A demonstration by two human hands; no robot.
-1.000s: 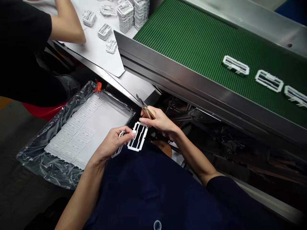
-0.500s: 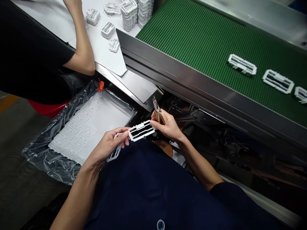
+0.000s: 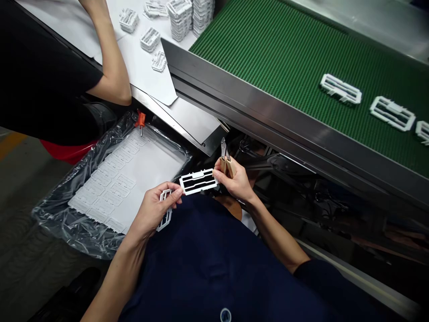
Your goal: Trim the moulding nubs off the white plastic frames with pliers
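The person's left hand closes thumb and fingers on one end of a white frame, with a second white frame tucked in the same grip and hanging below the fingers. The right hand has its thumb at the far end of the first frame, while its fingers wrap the handles of a pair of nippers, blades pointing up and away from the frame (whether they are parted is too small to tell). So the frame sits stretched between both hands, just in front of the dark blue shirt.

The step in hand looks like turning or checking the piece rather than cutting. Any cut from here would call for the right thumb to come off the frame and the blades to swing down to its edge, the left grip staying firm without dropping the second piece.

Left of the hands lies a plastic-lined tray of similar pieces; stacks stand on the desk, beside a green belt.
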